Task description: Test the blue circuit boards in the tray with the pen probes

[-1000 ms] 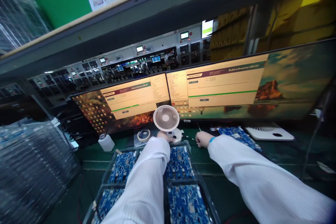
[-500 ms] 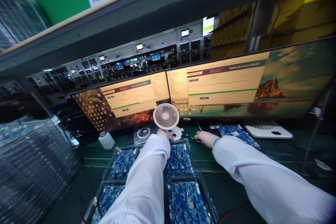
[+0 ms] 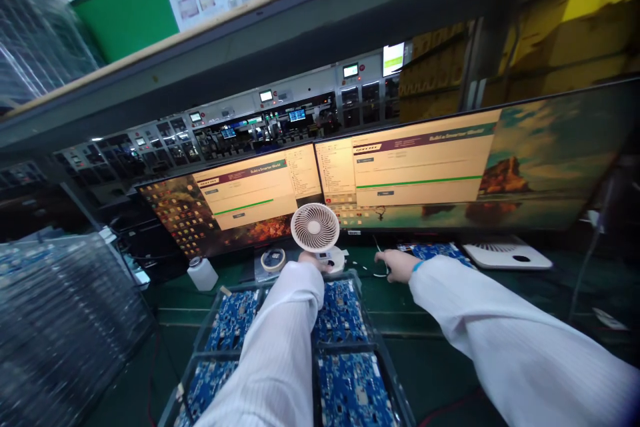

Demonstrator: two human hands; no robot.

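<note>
My left hand (image 3: 311, 258) reaches over the tray and rests at the base of a small white desk fan (image 3: 315, 227); the sleeve hides most of its fingers. My right hand (image 3: 399, 264) lies low over the green mat with its fingers stretched to the left, next to a thin white cable (image 3: 376, 268) and just in front of a blue circuit board (image 3: 436, 251). I see nothing held in it. Under my left arm stands a clear tray (image 3: 361, 280) that holds several blue circuit boards (image 3: 344, 310).
Two wide monitors (image 3: 250, 197) (image 3: 425, 170) stand behind the fan, each showing a window with a green bar. A white bottle (image 3: 203, 273) and a tape roll (image 3: 273, 258) sit at the left, a white flat device (image 3: 507, 255) at the right. Stacked clear trays (image 3: 60, 320) fill the left side.
My right hand has slid a little to the right and farther back, toward the blue board. The left hand stays at the fan's base.
</note>
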